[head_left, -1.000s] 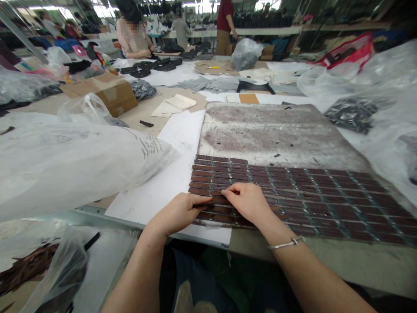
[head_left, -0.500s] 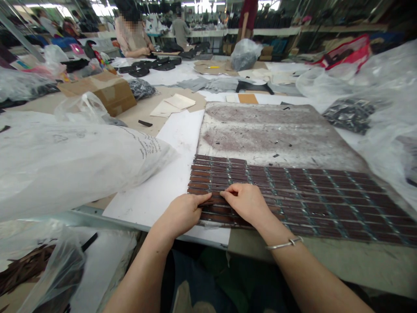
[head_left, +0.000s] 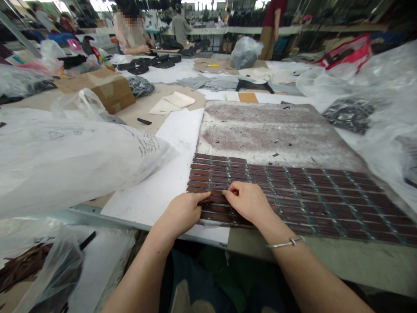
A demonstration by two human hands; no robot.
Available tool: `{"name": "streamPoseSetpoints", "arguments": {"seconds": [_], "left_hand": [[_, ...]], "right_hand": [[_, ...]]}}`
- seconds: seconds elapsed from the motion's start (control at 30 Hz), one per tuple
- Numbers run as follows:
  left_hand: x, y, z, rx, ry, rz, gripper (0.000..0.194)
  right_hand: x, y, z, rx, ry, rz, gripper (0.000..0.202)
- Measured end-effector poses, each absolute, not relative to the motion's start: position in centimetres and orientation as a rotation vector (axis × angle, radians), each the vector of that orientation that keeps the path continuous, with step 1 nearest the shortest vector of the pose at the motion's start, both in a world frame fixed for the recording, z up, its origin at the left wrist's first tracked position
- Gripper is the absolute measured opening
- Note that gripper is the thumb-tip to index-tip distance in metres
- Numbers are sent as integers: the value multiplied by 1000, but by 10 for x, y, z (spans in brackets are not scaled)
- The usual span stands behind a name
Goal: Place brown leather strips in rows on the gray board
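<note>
Rows of narrow dark brown strips (head_left: 325, 200) lie side by side on a worn grey-white board (head_left: 247, 130), with greenish lines crossing between them. At the near left of the rows, my left hand (head_left: 182, 213) is closed around a few loose brown strips (head_left: 206, 201). Its index finger stretches out and presses on one strip's left part. My right hand (head_left: 249, 202) is just to the right, thumb and index finger pinched at that same brown strip (head_left: 217, 193). Its other fingers curl over the rows and hide some of them.
A large white plastic sack (head_left: 74, 161) lies to the left, before a cardboard box (head_left: 100, 89). Clear plastic bags (head_left: 387, 95) crowd the right side. Below left, an open bag holds brown strips (head_left: 26, 265). A co-worker (head_left: 132, 34) sits across the table.
My right fingertips have slid slightly right along the strip, away from the left index finger. My left hand has barely moved. A person in a dark red top in the background has moved right.
</note>
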State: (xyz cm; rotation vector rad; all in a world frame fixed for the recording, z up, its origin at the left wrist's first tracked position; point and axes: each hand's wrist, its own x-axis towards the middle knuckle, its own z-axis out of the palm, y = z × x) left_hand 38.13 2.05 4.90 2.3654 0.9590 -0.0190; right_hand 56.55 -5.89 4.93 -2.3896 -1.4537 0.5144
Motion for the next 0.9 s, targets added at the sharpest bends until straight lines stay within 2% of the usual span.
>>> {"name": "streamPoseSetpoints", "arguments": {"seconds": [0.7, 0.9], "left_hand": [[383, 20, 49, 2337, 995, 12, 51], [382, 20, 48, 2311, 1005, 12, 50]], "right_hand": [[568, -59, 52, -2426, -1413, 493, 24], [588, -64, 53, -2213, -1500, 348, 17]]}}
